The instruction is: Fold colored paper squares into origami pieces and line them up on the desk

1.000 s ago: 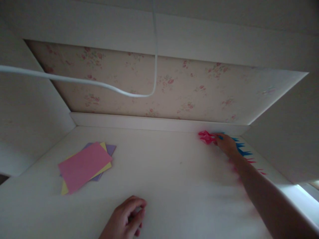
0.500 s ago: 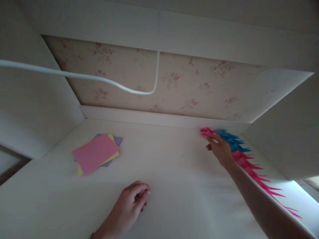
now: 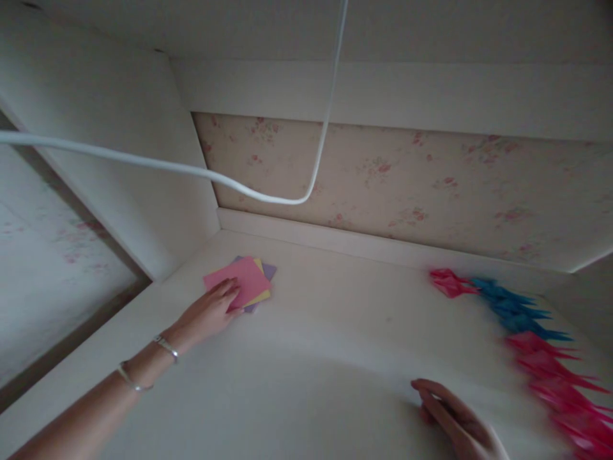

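Observation:
My left hand (image 3: pixel 211 312) reaches out across the white desk (image 3: pixel 325 358) and its stretched fingertips rest on the near edge of a small stack of coloured paper squares (image 3: pixel 244 284), pink on top with yellow and purple beneath. My right hand (image 3: pixel 454 418) lies near the front right of the desk, fingers extended and flat, holding nothing. Along the right side runs a row of folded paper pieces: a pink one (image 3: pixel 447 282) at the far end, then blue ones (image 3: pixel 512 308), then more pink ones (image 3: pixel 555 377).
A white cable (image 3: pixel 201 171) hangs in a loop in front of the floral back wall (image 3: pixel 431 185). White side panels close in the desk at left and right, with a shelf above.
My left hand moved from the front centre out to the paper stack. My right hand left the folded pink piece at the back and drew toward the front. The view swung left.

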`<state>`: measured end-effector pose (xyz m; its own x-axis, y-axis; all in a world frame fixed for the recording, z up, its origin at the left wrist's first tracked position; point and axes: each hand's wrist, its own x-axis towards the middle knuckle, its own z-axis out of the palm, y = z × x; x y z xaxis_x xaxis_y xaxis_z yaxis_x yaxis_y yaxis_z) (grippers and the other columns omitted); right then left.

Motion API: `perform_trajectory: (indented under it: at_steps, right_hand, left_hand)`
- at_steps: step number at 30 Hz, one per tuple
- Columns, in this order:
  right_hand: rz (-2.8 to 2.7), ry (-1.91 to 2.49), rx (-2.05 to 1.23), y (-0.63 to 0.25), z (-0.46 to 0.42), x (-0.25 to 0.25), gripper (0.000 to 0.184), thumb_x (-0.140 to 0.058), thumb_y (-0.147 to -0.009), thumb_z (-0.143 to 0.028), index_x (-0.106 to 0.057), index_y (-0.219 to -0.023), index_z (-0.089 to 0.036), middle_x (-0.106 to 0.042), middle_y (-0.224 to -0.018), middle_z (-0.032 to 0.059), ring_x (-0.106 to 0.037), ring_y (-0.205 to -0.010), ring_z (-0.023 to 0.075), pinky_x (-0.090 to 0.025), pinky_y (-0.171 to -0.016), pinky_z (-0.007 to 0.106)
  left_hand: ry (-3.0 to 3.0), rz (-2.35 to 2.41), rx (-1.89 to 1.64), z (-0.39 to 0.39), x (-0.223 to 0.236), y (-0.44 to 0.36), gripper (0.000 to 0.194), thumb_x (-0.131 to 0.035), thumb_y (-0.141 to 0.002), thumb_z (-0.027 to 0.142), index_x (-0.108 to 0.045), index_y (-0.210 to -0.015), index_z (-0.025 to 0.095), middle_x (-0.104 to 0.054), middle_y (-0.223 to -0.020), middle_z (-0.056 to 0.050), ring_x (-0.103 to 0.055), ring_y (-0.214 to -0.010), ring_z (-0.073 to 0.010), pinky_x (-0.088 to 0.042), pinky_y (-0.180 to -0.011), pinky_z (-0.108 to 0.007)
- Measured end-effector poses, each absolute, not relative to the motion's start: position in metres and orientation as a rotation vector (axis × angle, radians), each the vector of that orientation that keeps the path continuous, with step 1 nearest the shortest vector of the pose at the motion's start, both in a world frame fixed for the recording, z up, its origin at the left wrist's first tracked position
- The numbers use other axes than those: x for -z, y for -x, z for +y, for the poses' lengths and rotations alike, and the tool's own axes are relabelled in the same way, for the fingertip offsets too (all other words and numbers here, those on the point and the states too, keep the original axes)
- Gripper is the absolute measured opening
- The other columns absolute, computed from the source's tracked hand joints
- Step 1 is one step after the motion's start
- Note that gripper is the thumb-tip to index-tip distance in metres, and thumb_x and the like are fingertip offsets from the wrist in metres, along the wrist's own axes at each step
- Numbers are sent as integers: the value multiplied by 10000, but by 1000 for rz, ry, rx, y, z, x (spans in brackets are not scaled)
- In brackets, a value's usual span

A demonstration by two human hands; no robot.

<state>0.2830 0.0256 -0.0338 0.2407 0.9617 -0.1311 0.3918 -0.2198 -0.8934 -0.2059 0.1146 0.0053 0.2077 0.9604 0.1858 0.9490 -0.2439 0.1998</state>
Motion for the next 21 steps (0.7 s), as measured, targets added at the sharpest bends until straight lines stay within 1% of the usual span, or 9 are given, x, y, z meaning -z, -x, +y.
perform_trajectory:
  at_steps: [1,4,7,9,11,14,16,19,21]
  right_hand:
    - [-1248,1754,-937,-281,27,33,414,-640,-718,-648,-765,-887,-292,-686,-692,40,-653,-710,240,-526,-655,285]
    - [-1273,1750,-952,-275,30,29,417,-668,-685,-643,-774,-866,-282,-743,-813,45,-678,-721,228,-550,-655,253]
    - [-1336,1732,-967,-272,30,26,432,-679,-673,-633,-783,-861,-258,-762,-847,45,-691,-701,211,-561,-642,219]
    - [-1354,1722,-933,-272,30,26,415,-667,-700,-612,-783,-878,-255,-762,-833,40,-694,-697,201,-560,-639,199]
    - [-1367,1712,-925,-274,29,26,402,-666,-710,-598,-786,-883,-255,-768,-866,46,-703,-720,205,-563,-653,194]
    - [-1380,1709,-961,-278,29,26,415,-682,-686,-608,-794,-871,-254,-777,-908,59,-717,-750,227,-574,-656,205]
    - [-1387,1710,-979,-279,29,25,417,-684,-687,-611,-793,-875,-255,-776,-890,56,-717,-746,227,-575,-660,208]
    - [-1386,1708,-982,-279,30,26,408,-676,-707,-607,-784,-888,-257,-767,-856,46,-710,-727,213,-571,-666,203]
    - [-1384,1706,-986,-277,30,28,405,-672,-715,-603,-779,-893,-255,-761,-837,44,-705,-719,208,-566,-654,200]
  left_hand:
    - [-2405,1899,-387,117,-1,211,380,-539,-909,327,-653,-1220,139,-620,-1344,-164,-585,-1235,-316,-448,-1060,-449]
    - [-2403,1847,-299,117,8,217,371,-503,-926,297,-646,-1247,178,-612,-1362,-140,-569,-1260,-315,-454,-1051,-463]
    - [-2398,1774,-226,115,7,218,394,-486,-929,273,-640,-1268,146,-603,-1366,-164,-540,-1290,-326,-434,-1069,-475]
    - [-2393,1736,-193,114,3,218,387,-463,-935,248,-649,-1262,156,-613,-1357,-155,-548,-1286,-305,-420,-1085,-452]
    - [-2386,1717,-178,113,-3,219,373,-453,-941,238,-658,-1251,208,-633,-1345,-112,-575,-1260,-271,-427,-1078,-406]
    - [-2364,1754,-180,111,-11,221,373,-444,-948,236,-638,-1265,270,-676,-1290,-68,-667,-1123,-247,-506,-951,-350]
    - [-2343,1832,-204,110,-15,221,376,-408,-963,235,-634,-1263,254,-712,-1220,-85,-708,-1016,-257,-532,-849,-344]
    - [-2327,1947,-260,107,-17,218,356,-384,-979,276,-689,-1155,228,-754,-1108,-100,-727,-926,-275,-525,-763,-337]
    - [-2326,2003,-317,106,-18,216,333,-409,-969,306,-722,-1057,230,-771,-1040,-89,-732,-850,-262,-510,-712,-309]
